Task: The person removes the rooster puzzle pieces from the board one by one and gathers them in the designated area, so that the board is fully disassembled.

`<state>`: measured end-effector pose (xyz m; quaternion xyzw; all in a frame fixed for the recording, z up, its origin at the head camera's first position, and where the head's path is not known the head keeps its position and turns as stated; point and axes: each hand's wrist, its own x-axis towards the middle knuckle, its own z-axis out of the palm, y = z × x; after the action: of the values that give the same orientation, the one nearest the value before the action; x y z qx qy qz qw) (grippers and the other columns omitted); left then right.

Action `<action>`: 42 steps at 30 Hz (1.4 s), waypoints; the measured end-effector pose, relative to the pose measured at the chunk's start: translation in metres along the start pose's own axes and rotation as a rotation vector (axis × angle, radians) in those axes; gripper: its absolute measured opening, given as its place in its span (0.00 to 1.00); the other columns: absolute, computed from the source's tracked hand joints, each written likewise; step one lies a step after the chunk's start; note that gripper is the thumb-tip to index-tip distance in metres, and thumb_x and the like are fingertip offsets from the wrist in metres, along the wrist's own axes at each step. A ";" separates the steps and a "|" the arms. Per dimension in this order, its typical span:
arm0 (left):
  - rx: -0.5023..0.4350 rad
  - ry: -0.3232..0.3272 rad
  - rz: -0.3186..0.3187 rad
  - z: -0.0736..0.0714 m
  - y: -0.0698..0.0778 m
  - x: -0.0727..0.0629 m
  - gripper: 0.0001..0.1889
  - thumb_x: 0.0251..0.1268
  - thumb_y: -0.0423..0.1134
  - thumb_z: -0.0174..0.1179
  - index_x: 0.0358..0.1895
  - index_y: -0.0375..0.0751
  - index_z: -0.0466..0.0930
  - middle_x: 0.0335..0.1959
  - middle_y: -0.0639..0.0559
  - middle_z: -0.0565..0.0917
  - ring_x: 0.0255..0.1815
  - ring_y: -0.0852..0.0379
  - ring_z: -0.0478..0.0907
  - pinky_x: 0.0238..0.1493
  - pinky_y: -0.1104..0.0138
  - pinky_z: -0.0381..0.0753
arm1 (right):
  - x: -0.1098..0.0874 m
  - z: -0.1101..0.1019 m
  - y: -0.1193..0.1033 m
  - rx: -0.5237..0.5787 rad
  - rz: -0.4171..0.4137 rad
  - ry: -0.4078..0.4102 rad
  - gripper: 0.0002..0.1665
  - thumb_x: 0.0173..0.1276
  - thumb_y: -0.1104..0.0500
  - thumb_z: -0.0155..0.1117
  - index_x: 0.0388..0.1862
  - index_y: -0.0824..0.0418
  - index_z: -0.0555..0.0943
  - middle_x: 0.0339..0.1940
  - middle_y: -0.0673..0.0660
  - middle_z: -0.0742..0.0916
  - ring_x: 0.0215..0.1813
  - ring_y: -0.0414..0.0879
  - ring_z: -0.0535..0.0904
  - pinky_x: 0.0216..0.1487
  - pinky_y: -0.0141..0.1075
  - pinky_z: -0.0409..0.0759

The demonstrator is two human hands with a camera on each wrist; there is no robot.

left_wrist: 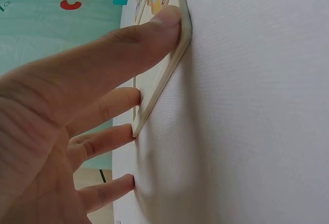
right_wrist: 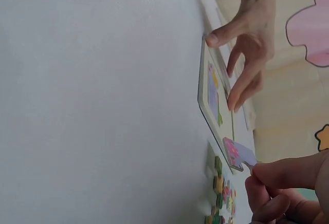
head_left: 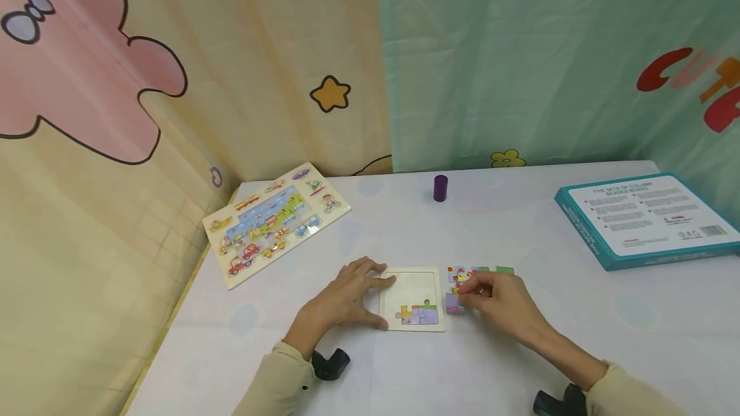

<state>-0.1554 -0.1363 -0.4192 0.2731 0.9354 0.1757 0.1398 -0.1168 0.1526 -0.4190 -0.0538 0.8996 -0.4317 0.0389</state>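
Observation:
A small square wooden puzzle board lies on the table, with a few joined puzzle pieces in its lower right corner. My left hand rests on the board's left edge, fingers spread; the left wrist view shows the thumb on one corner. Between thumb and fingertips my right hand pinches a purple puzzle piece with a pink flower, just off the board's right edge. Loose puzzle pieces lie right of the board, partly hidden by that hand.
A larger vehicle picture puzzle lies at the back left. Near the back edge stands a dark purple cylinder. A flat teal and white box sits at the right. Printed curtains hang behind the table.

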 end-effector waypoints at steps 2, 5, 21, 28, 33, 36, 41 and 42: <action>0.004 0.002 -0.003 0.000 0.000 0.000 0.44 0.41 0.56 0.78 0.68 0.51 0.74 0.70 0.51 0.68 0.74 0.46 0.57 0.75 0.48 0.51 | -0.003 -0.004 0.006 -0.023 0.022 -0.003 0.03 0.58 0.63 0.73 0.30 0.55 0.86 0.22 0.47 0.81 0.23 0.40 0.68 0.23 0.29 0.66; 0.006 0.003 -0.008 0.000 -0.001 -0.001 0.44 0.41 0.56 0.78 0.68 0.51 0.74 0.70 0.51 0.68 0.73 0.46 0.58 0.74 0.46 0.52 | -0.008 -0.007 0.011 -0.018 0.044 -0.036 0.03 0.57 0.62 0.73 0.30 0.55 0.86 0.21 0.48 0.80 0.23 0.40 0.69 0.24 0.30 0.67; -0.001 0.009 0.003 0.001 0.000 -0.001 0.44 0.40 0.55 0.79 0.67 0.51 0.75 0.69 0.50 0.69 0.72 0.46 0.59 0.74 0.46 0.53 | -0.014 0.003 0.011 -0.013 0.096 -0.043 0.04 0.54 0.65 0.73 0.27 0.57 0.87 0.27 0.47 0.87 0.33 0.40 0.79 0.33 0.29 0.78; -0.006 0.010 0.008 -0.001 0.002 -0.001 0.44 0.41 0.54 0.79 0.67 0.50 0.75 0.69 0.50 0.69 0.72 0.46 0.59 0.74 0.48 0.53 | -0.016 0.008 0.010 -0.088 0.035 -0.030 0.05 0.54 0.68 0.74 0.26 0.58 0.87 0.27 0.47 0.86 0.31 0.40 0.76 0.30 0.29 0.75; -0.004 0.002 0.003 -0.001 0.003 -0.001 0.44 0.41 0.55 0.79 0.68 0.51 0.74 0.70 0.50 0.68 0.72 0.45 0.59 0.74 0.48 0.53 | -0.015 0.009 0.007 -0.114 -0.008 -0.024 0.05 0.54 0.68 0.73 0.27 0.58 0.88 0.24 0.46 0.84 0.27 0.39 0.71 0.25 0.28 0.70; -0.002 0.001 0.004 -0.002 0.003 -0.001 0.44 0.41 0.55 0.79 0.68 0.50 0.74 0.70 0.50 0.68 0.73 0.45 0.59 0.74 0.48 0.53 | -0.011 0.011 0.000 -0.142 -0.081 -0.012 0.06 0.54 0.67 0.73 0.30 0.58 0.89 0.23 0.44 0.82 0.25 0.38 0.69 0.23 0.28 0.69; -0.003 0.001 0.008 -0.001 0.002 0.000 0.43 0.42 0.55 0.78 0.68 0.51 0.75 0.70 0.51 0.68 0.73 0.45 0.58 0.74 0.50 0.54 | -0.001 0.025 -0.015 -0.173 -0.264 -0.079 0.10 0.55 0.67 0.74 0.37 0.61 0.89 0.27 0.43 0.80 0.26 0.35 0.68 0.26 0.28 0.70; -0.002 0.001 0.007 -0.002 0.002 -0.001 0.43 0.42 0.55 0.78 0.68 0.51 0.75 0.70 0.51 0.68 0.73 0.45 0.58 0.74 0.50 0.55 | 0.001 0.029 -0.017 -0.182 -0.296 -0.106 0.11 0.55 0.67 0.73 0.39 0.62 0.89 0.29 0.44 0.81 0.27 0.35 0.69 0.27 0.28 0.71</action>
<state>-0.1548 -0.1357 -0.4169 0.2763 0.9344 0.1772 0.1387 -0.1138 0.1191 -0.4236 -0.2117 0.9138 -0.3462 0.0170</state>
